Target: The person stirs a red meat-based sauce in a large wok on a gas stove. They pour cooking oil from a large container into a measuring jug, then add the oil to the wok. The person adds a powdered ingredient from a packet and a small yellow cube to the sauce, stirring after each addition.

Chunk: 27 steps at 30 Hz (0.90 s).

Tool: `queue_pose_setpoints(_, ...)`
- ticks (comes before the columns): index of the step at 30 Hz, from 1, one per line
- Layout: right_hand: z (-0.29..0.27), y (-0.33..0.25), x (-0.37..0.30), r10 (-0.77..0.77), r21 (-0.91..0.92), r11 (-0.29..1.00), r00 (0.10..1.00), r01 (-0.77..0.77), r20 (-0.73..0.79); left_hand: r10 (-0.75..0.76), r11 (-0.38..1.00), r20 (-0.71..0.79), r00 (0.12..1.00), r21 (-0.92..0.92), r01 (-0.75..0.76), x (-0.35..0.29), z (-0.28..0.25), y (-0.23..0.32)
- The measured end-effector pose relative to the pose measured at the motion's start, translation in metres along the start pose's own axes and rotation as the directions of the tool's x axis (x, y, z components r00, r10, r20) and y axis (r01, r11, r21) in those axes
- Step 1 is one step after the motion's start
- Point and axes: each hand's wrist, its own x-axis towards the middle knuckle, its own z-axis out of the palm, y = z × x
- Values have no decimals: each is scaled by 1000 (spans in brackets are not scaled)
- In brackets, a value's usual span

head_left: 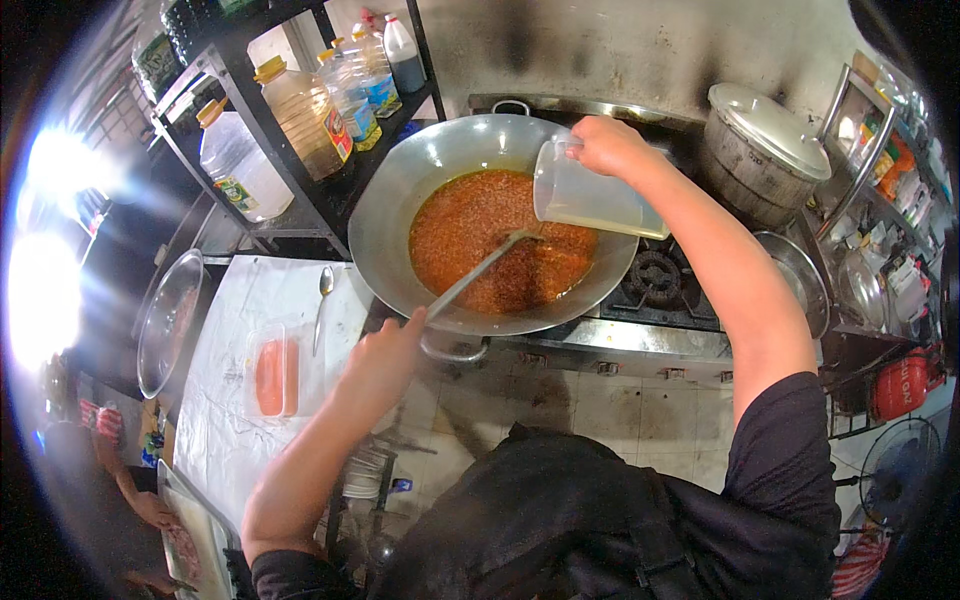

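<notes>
A wide metal wok (385,215) with loop handles holds a chunky red-orange sauce (470,225), oily around its edge. My left hand (388,350) is closed round the handle of a long metal cooking utensil (480,272). Its head is sunk in the sauce, so whether it is a ladle or a turner cannot be made out. Above the wok's right side, my right hand (610,148) grips the handle of a clear plastic pitcher (585,190). The pitcher lies tilted over the sauce, with pale yellow liquid along its lower side; no falling stream is distinct.
A burner (656,280) shows right of the wok, and a large lidded pot (765,150) stands behind it. At left, a white-covered table (225,345) bears a spoon (324,295) and a plastic tub (275,375) with orange contents. Oil jugs (305,115) fill a black shelf. Another person's hand (155,510) works lower left.
</notes>
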Motion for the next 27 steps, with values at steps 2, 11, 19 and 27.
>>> queue_pose_setpoints(2,4,-10,3,-66,-50,997,998,66,0,30,998,32,999,59,-32,-27,-14,2)
queue_pose_setpoints(11,31,-63,22,-448,-228,880,889,417,-100,-34,991,-37,999,128,38,-87,-51,-1)
queue_pose_setpoints(19,52,-87,36,-775,-460,576,631,675,-45,-107,967,-81,991,225,123,-22,-18,-38)
queue_pose_setpoints(27,50,-61,13,-673,-451,656,739,605,11,-138,990,-33,990,37,139,96,16,-49)
